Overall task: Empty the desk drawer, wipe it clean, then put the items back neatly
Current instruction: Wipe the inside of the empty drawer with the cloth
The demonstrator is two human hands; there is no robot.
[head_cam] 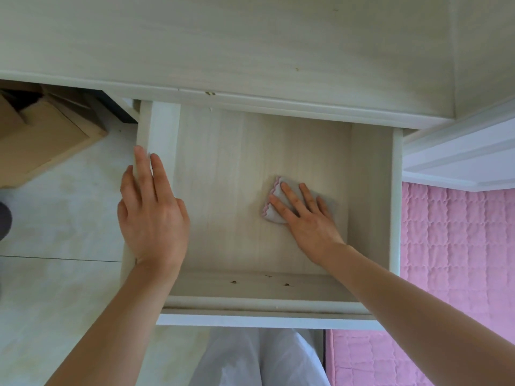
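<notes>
Clothing [259,358]: white fabric at 6 o'clock, nearest the camera, below the drawer front.
Left hand [152,207]: at 9 o'clock, fingers straight, resting flat over the drawer's left wall, grasping nothing.
Right hand [308,215]: inside the drawer, toward 3 o'clock of its floor, fingers spread straight, pressing down on the cloth.
Cloth [274,197]: small, grey, pink scalloped edge, folded, flat on the drawer floor under the right fingers.
Drawer [223,168]: pulled out from under the counter, pale wood, only the cloth inside.
Counter [223,37]: pale wood at 12 o'clock.
Bed cover [457,246]: pink, quilted, at 3 o'clock.
Cardboard box [47,135]: on the floor at 10 o'clock.
</notes>
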